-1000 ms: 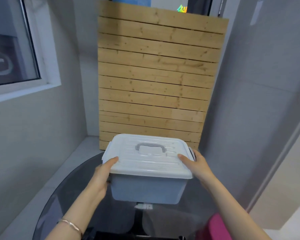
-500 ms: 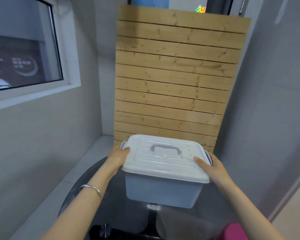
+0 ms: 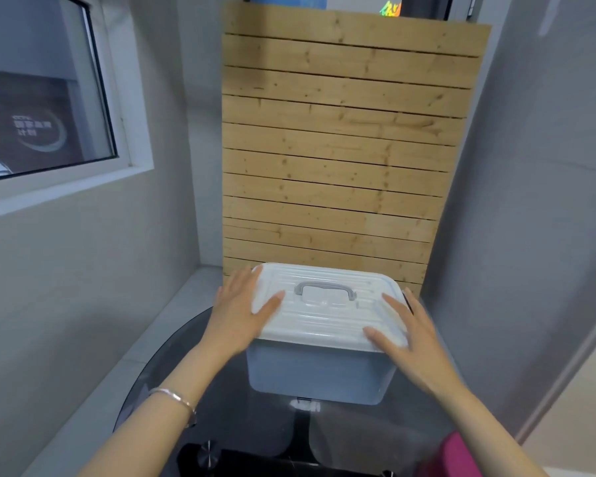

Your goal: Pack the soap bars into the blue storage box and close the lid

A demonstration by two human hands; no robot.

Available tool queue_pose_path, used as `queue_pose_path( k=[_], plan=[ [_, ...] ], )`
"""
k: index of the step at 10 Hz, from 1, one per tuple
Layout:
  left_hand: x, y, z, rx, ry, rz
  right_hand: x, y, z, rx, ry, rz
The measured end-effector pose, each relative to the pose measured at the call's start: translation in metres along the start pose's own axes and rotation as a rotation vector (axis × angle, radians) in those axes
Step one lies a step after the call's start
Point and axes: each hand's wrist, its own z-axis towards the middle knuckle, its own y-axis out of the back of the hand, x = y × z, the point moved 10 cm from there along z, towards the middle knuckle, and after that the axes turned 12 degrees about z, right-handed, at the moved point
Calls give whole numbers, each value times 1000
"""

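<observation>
Whereas a moment ago both hands curled round the short ends of the lid, I now read them as lying flat on top of it. The rectangular blue translucent plastic storage box (image 3: 317, 376) has not shifted; it stands lower centre on the table. Its white ribbed plastic lid (image 3: 327, 321) sits level on the rim all round. The left hand (image 3: 241, 311) rests over the lid's left edge and the right hand (image 3: 410, 335) over its near right corner. Fingers are straight and spread, pressing, clasping nothing. My call: closing is at the press-down stage, nearly done. I cannot tell whether the side latches are snapped. No soap bars show; the box wall is too cloudy to see through.

Materials, big to small:
- tall pale pine slatted panel (image 3: 341, 149), knotty, matt, propped upright behind the box, centre frame
- smooth grey wall (image 3: 83, 287) at left, another at right
- white-framed window (image 3: 42, 115), upper left, glossy pane
- round dark smoked-glass table (image 3: 172, 373), reflective, hard
- flat grey plastic handle (image 3: 325, 289), folded into its recess mid-lid
- thin silver metal bangle (image 3: 174, 399) on the left wrist
- magenta object (image 3: 451, 456), lower right, cropped, unidentifiable
</observation>
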Motion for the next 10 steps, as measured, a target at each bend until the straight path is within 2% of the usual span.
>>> queue_pose_path(
  k=[1, 2, 6, 8, 9, 10],
  plan=[
    [-18, -15, -11, 91, -195, 261, 8, -5, -8, 50, 80, -96],
    [-14, -25, -10, 138, -203, 339, 3, -4, -2, 14, 93, -131],
    [3, -27, 33, 113, -176, 308, 5, -23, 36, -11, 94, -87],
    [7, -27, 41, 126, -148, 291, 2, -28, 48, 42, 31, -83],
    [4, -25, 38, 138, -158, 285, 3, -30, 41, 122, 20, -204],
    [5, -29, 41, 147, -170, 278, 31, -14, 35, 100, 28, -127]
  ],
)
